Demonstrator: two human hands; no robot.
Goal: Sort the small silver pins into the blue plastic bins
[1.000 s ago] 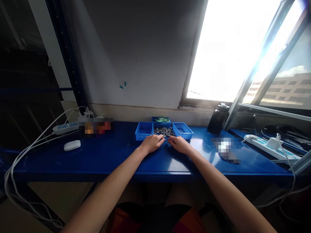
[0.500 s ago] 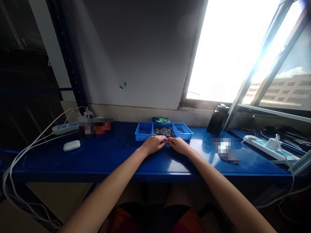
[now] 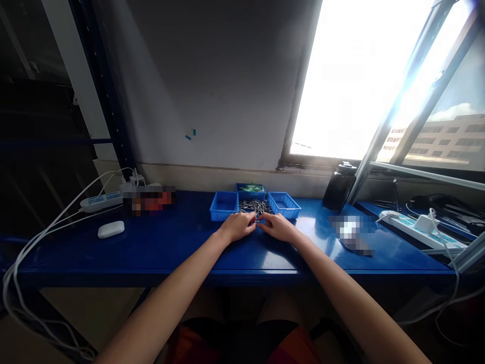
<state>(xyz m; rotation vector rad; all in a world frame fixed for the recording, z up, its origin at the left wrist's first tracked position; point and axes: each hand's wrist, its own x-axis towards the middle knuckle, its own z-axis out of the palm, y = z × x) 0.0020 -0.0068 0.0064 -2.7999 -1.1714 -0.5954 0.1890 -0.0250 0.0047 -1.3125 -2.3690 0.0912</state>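
Note:
My left hand [image 3: 238, 226] and my right hand [image 3: 278, 226] rest low over the blue table, fingertips almost meeting. Both are closed in a pinch, and a thin silvery screw [image 3: 257, 221] shows between the fingertips. Just beyond them lies a heap of dark and shiny screws [image 3: 256, 206], its near edge partly hidden by my fingers. A blue bin [image 3: 224, 206] flanks the heap on the left and another blue bin [image 3: 285, 205] on the right, with a few small pieces inside. Behind the heap, a third blue bin [image 3: 250, 194] contains green, bag-like material.
A white oval case [image 3: 111, 229] and a power strip [image 3: 101, 201] with white cables are at the left. On the right stand a black bottle [image 3: 339, 187] and a second power strip [image 3: 422, 230]. The table's front edge [image 3: 250, 273] runs beneath my forearms.
My fingertips have drawn slightly apart, and the silvery screw between them now shows more. The bins and the heap stay where they were.

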